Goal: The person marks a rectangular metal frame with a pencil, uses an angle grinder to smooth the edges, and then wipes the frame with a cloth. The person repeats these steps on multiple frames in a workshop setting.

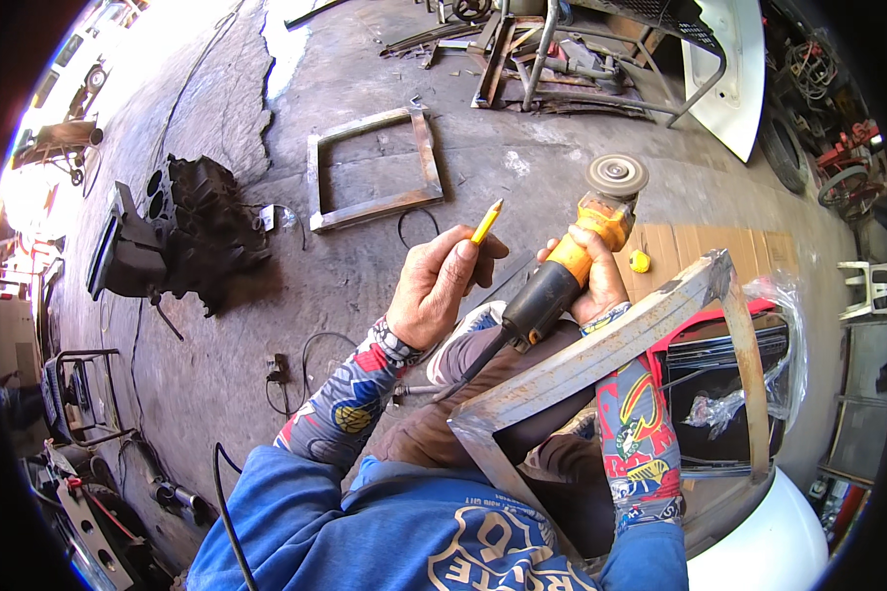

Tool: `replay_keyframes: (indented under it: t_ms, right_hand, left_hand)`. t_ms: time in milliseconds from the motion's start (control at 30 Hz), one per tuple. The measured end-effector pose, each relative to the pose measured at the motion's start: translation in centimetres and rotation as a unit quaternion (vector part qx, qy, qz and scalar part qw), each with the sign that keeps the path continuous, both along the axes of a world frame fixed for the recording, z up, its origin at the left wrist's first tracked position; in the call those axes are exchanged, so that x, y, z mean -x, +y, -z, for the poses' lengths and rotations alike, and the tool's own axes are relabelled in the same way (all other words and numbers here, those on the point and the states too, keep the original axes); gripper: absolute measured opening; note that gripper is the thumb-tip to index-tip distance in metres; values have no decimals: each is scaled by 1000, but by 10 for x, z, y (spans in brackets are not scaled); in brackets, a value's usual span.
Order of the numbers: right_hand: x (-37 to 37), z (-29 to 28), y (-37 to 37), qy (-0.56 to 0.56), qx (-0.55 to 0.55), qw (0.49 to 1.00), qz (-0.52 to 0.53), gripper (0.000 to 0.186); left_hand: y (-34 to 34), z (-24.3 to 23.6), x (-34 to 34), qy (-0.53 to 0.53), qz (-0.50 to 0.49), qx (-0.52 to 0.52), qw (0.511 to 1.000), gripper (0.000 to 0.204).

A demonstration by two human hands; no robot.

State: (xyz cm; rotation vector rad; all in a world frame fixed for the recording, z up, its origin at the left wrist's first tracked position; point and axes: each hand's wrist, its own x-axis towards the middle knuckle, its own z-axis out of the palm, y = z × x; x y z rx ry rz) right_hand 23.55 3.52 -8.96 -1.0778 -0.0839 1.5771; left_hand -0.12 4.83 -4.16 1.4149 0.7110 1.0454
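My left hand [443, 276] pinches a short yellow marker [488, 221], its tapered tip pointing up and away from me. In my right hand [593, 276] is an orange and black angle grinder [565, 268], gripped round its body with the worn disc [617, 174] at the far end. The grinder's cord runs back over my leg. A rectangular steel frame [601, 347] with rusty patches leans across my lap. My right forearm reaches through its opening. Whether the disc is spinning, I cannot tell.
A second square steel frame [376, 212] lies on the concrete floor ahead. Left of it sits a black engine block [192, 231]. On a cardboard sheet [729, 243] at right rests a small yellow object [640, 261]. Scrap metal [508, 59] is piled at the back; cables cross the floor.
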Motion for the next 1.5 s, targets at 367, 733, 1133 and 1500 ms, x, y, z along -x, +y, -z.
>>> replay_keyframes:
  t_ms: [367, 733, 1133, 1500]
  right_hand:
    - [0, 6, 2, 4, 44, 999, 17, 39]
    - [10, 15, 13, -60, -37, 997, -28, 51]
    - [-41, 34, -16, 54, 89, 995, 5, 30]
    - [-48, 36, -161, 15, 50, 977, 208, 49]
  left_hand:
    - [2, 23, -10, 154, -98, 36, 983, 44]
    - [36, 32, -55, 367, 174, 81, 910, 76]
    - [38, 141, -16, 462, -3, 100, 881, 60]
    - [38, 296, 14, 606, -70, 172, 773, 58]
